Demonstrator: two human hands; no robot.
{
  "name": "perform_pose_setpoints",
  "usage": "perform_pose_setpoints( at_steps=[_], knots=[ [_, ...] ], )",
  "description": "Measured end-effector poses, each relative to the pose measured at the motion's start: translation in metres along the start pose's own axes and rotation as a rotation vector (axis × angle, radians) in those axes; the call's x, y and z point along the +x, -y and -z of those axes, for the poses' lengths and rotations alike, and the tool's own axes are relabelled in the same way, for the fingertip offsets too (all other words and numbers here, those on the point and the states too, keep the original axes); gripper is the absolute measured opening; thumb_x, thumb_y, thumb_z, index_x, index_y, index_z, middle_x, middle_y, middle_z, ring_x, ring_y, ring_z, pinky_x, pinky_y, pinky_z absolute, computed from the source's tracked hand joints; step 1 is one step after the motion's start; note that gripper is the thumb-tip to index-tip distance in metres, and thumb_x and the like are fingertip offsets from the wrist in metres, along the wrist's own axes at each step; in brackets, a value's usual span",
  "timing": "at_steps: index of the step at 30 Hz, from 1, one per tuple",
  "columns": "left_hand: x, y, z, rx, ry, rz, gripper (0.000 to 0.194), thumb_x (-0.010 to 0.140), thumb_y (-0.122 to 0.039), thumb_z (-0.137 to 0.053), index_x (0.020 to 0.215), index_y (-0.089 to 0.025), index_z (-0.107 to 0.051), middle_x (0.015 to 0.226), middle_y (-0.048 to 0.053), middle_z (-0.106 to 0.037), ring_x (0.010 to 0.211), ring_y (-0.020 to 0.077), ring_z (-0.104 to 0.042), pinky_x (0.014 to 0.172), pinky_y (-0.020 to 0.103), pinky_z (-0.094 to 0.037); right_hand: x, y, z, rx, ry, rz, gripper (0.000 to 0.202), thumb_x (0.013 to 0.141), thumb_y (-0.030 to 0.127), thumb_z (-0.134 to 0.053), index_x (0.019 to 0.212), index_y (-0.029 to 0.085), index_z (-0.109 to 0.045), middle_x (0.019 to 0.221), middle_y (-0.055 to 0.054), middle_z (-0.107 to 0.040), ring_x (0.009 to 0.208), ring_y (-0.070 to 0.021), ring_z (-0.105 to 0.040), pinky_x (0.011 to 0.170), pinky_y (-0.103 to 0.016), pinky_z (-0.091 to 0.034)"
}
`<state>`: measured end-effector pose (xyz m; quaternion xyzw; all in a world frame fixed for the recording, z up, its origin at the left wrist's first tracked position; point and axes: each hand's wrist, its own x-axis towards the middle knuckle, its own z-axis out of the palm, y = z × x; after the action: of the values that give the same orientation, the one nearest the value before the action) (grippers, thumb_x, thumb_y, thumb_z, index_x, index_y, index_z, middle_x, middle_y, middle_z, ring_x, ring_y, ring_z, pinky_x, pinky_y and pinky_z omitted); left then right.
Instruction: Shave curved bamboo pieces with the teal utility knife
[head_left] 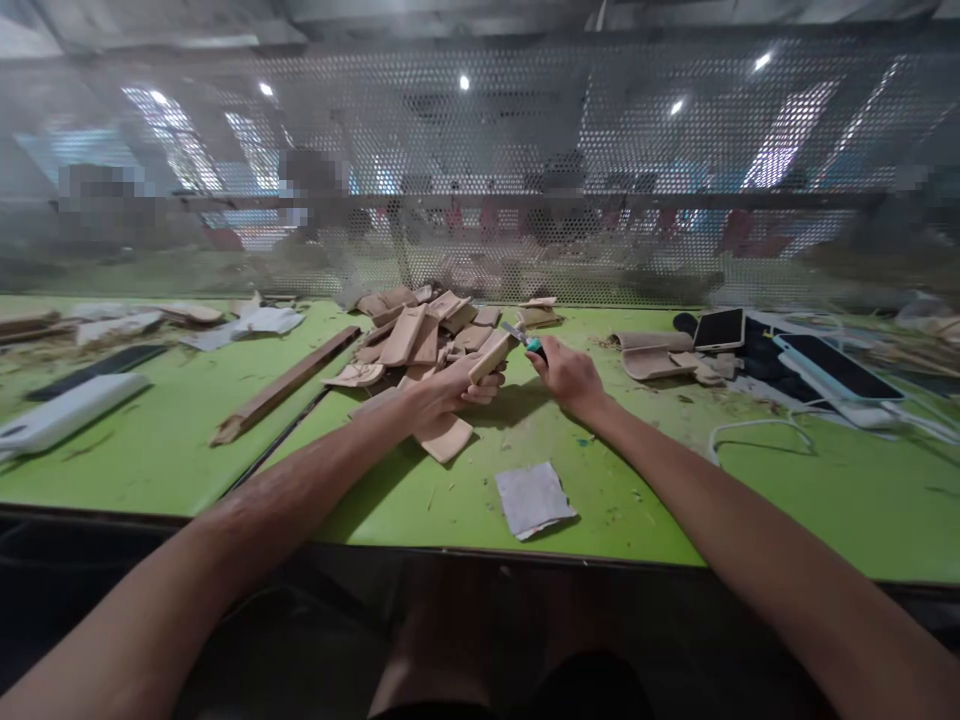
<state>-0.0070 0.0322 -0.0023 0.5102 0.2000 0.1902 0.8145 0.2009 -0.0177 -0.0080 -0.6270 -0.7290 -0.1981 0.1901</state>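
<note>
Head view: the left hand [461, 388] pinches a pale wooden piece [491, 358] between thumb and curled fingers, and the right hand [571, 374], just to its right, is wrapped around the teal handle of a small knife [535, 347]. The wooden piece sits in the left grip, raised over the green table [630, 515], between that grip and the knife. As for progress, the piece is gripped and the blade is at its far end, so work on it looks under way; whether the edge touches the wood or has taken anything off cannot be told. Just beyond and to the left of the grip lies a heap of similar pieces [409, 335], and two curved pieces [651, 358] lie to the right of the knife hand; which of these are worked and which are left, the view does not show. One flat piece [444, 438] lies below the left hand, on the near side, and a square of grey paper [535, 500] lies nearer the body than both hands. A long wooden strip [289, 385] lies well left of the grip. The held piece has its long axis on a slant, from the near left up to the far right, its far end pointing toward the knife, while the blade points back leftward and away from the body across that end
</note>
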Motion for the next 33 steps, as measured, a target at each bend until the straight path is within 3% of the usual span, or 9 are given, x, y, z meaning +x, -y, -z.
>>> perform_pose_setpoints(
  at_steps=[6,8,11,14,19,22,25,33],
  knots=[
    [-0.008,0.003,-0.016,0.140,0.098,-0.066,0.021,0.100,-0.021,-0.041,0.083,-0.015,-0.052,0.055,-0.003,-0.046,0.034,0.0037,-0.032,0.033,0.014,-0.024,0.003,-0.021,-0.004,-0.035,0.109,-0.232,0.051,0.106,0.048,-0.021,0.116,0.014,-0.057,0.090,-0.015,-0.071,0.076,-0.0251,-0.064,0.062,-0.031,-0.029],
    [-0.009,0.004,-0.024,0.167,0.024,-0.129,0.018,0.100,-0.024,-0.046,0.087,-0.016,-0.054,0.054,-0.004,-0.045,0.034,0.0032,-0.032,0.035,0.014,-0.024,0.003,-0.030,-0.004,-0.061,0.070,-0.287,0.050,0.106,0.049,-0.022,0.114,0.014,-0.056,0.089,-0.015,-0.071,0.075,-0.0253,-0.064,0.062,-0.031,-0.028],
    [-0.005,0.005,-0.027,0.228,-0.108,-0.160,0.031,0.101,-0.035,-0.047,0.077,-0.016,-0.052,0.048,-0.004,-0.043,0.034,0.0037,-0.033,0.036,0.016,-0.025,0.004,-0.032,-0.003,-0.056,-0.031,-0.338,0.053,0.106,0.049,-0.018,0.115,0.013,-0.054,0.091,-0.016,-0.070,0.076,-0.0246,-0.063,0.062,-0.030,-0.028],
    [0.002,0.004,-0.022,0.227,-0.216,-0.190,0.033,0.100,-0.040,-0.048,0.076,-0.017,-0.050,0.050,-0.001,-0.051,0.036,0.0065,-0.042,0.036,0.017,-0.029,0.004,-0.026,-0.003,-0.026,-0.072,-0.301,0.056,0.105,0.052,-0.015,0.116,0.013,-0.054,0.091,-0.015,-0.070,0.076,-0.0247,-0.062,0.062,-0.030,-0.026],
    [0.004,0.002,-0.018,0.109,-0.324,-0.210,0.019,0.096,-0.035,-0.058,0.104,-0.018,-0.054,0.073,0.004,-0.065,0.056,0.0128,-0.063,0.051,0.022,-0.050,0.002,-0.023,-0.008,0.033,-0.113,-0.184,0.056,0.105,0.051,-0.016,0.113,0.013,-0.057,0.087,-0.014,-0.071,0.072,-0.0248,-0.061,0.061,-0.030,-0.024],
    [0.001,0.002,-0.018,0.068,-0.347,-0.222,0.039,0.091,-0.027,-0.066,0.125,-0.024,-0.049,0.084,0.004,-0.068,0.068,0.0161,-0.069,0.061,0.025,-0.055,0.001,-0.023,-0.010,0.067,-0.106,-0.101,0.055,0.105,0.050,-0.019,0.112,0.013,-0.058,0.090,-0.014,-0.071,0.074,-0.0247,-0.062,0.063,-0.030,-0.026],
    [0.000,0.002,-0.017,0.073,-0.286,-0.235,0.057,0.088,-0.019,-0.067,0.137,-0.028,-0.041,0.087,0.005,-0.069,0.069,0.0173,-0.070,0.062,0.026,-0.055,-0.001,-0.022,-0.011,0.104,-0.090,-0.016,0.053,0.105,0.052,-0.023,0.112,0.014,-0.060,0.093,-0.013,-0.071,0.078,-0.0242,-0.062,0.064,-0.030,-0.029],
    [0.005,0.003,-0.012,0.211,-0.343,-0.269,0.028,0.089,-0.030,-0.067,0.111,-0.019,-0.054,0.083,0.008,-0.067,0.065,0.0167,-0.067,0.060,0.028,-0.056,-0.003,-0.020,-0.009,0.123,-0.073,0.073,0.053,0.103,0.057,-0.029,0.106,0.016,-0.063,0.094,-0.011,-0.071,0.077,-0.0222,-0.062,0.064,-0.029,-0.031]
  ],
)
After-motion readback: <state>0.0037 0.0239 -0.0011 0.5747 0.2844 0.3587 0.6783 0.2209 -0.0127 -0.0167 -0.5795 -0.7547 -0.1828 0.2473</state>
